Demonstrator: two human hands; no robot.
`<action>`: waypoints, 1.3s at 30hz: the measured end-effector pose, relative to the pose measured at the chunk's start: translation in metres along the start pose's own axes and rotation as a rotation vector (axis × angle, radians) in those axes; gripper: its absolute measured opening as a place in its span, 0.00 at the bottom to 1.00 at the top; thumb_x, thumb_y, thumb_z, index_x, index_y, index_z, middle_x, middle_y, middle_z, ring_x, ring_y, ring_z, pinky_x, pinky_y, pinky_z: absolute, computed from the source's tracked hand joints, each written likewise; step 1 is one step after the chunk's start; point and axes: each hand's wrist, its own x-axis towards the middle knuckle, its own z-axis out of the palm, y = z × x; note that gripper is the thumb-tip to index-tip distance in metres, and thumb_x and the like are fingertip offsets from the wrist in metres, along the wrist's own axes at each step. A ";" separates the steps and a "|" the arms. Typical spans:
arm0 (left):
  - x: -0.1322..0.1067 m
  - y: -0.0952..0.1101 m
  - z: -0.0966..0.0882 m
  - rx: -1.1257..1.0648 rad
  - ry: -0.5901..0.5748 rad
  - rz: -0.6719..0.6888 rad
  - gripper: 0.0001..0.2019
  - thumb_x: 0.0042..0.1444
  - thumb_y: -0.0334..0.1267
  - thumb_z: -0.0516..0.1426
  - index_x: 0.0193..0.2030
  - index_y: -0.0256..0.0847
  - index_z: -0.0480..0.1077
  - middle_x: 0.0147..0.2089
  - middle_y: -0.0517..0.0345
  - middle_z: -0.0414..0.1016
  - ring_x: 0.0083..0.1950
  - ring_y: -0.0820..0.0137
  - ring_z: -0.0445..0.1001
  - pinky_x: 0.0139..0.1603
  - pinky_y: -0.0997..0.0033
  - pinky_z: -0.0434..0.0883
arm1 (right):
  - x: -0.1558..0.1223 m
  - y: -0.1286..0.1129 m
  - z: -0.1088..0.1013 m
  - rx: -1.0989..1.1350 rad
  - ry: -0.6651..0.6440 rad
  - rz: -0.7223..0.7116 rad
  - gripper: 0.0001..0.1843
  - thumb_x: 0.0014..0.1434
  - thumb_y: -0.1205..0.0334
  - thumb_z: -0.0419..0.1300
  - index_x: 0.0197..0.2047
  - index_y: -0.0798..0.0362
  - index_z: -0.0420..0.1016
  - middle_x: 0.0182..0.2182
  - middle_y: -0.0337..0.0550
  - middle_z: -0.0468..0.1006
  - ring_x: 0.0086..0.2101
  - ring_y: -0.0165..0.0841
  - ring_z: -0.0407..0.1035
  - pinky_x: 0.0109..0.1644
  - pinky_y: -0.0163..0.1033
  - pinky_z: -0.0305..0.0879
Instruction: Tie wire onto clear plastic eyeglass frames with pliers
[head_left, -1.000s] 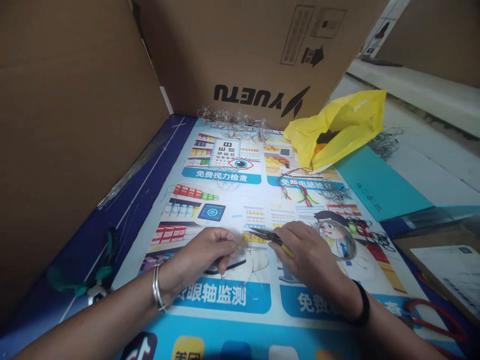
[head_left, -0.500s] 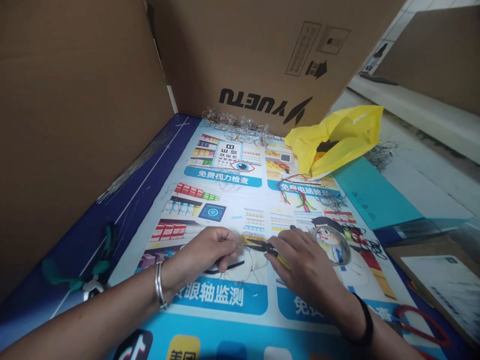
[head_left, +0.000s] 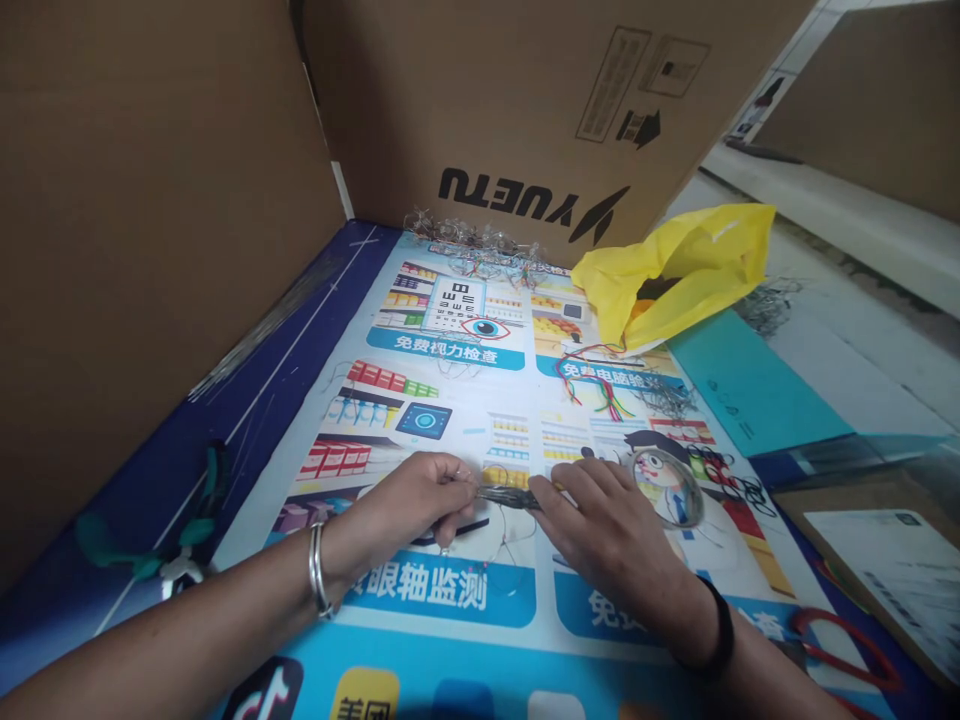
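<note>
My left hand point(head_left: 431, 495), with silver bangles at its wrist, pinches a thin wire piece point(head_left: 471, 476); its fine details are too small to make out. My right hand point(head_left: 600, 515) is wrapped round a pair of pliers point(head_left: 510, 495), whose dark jaws point left and reach my left fingertips. Those jaws look closed, smeared by motion. Thin loose wires point(head_left: 504, 535) with tiny coloured bits lie on the printed poster just below the pliers. A roll of clear tape point(head_left: 694, 510) sits right of my right hand.
Green-handled pliers point(head_left: 180, 560) lie left, red-handled scissors point(head_left: 840, 650) at lower right. Wire pieces point(head_left: 480, 245) line the foot of the cardboard wall point(head_left: 390, 110). A yellow bag point(head_left: 675, 270), coloured cords point(head_left: 611, 395) and black-and-red loops point(head_left: 724, 475) are on the right.
The pliers' jaws were apart and are now together, nearer my left fingertips. Both hands stay in nearly the same place.
</note>
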 end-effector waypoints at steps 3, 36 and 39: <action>0.000 0.000 0.000 0.019 -0.003 -0.007 0.10 0.54 0.40 0.53 0.25 0.38 0.64 0.16 0.67 0.63 0.15 0.79 0.58 0.21 0.77 0.52 | 0.000 -0.001 0.000 0.010 -0.002 0.006 0.08 0.58 0.63 0.55 0.42 0.53 0.70 0.32 0.43 0.70 0.34 0.36 0.61 0.38 0.42 0.53; -0.004 0.005 0.007 0.218 0.117 -0.064 0.07 0.53 0.35 0.50 0.26 0.40 0.63 0.13 0.67 0.64 0.16 0.78 0.57 0.22 0.77 0.53 | 0.002 -0.009 0.002 0.068 -0.135 0.093 0.02 0.56 0.67 0.57 0.34 0.51 0.67 0.28 0.40 0.67 0.31 0.35 0.57 0.33 0.40 0.46; -0.004 0.006 0.007 0.219 0.114 -0.065 0.07 0.53 0.36 0.50 0.26 0.40 0.62 0.14 0.67 0.64 0.17 0.78 0.57 0.22 0.77 0.53 | 0.001 -0.009 0.003 0.085 -0.132 0.099 0.02 0.56 0.67 0.56 0.34 0.51 0.68 0.28 0.40 0.67 0.31 0.35 0.57 0.33 0.40 0.46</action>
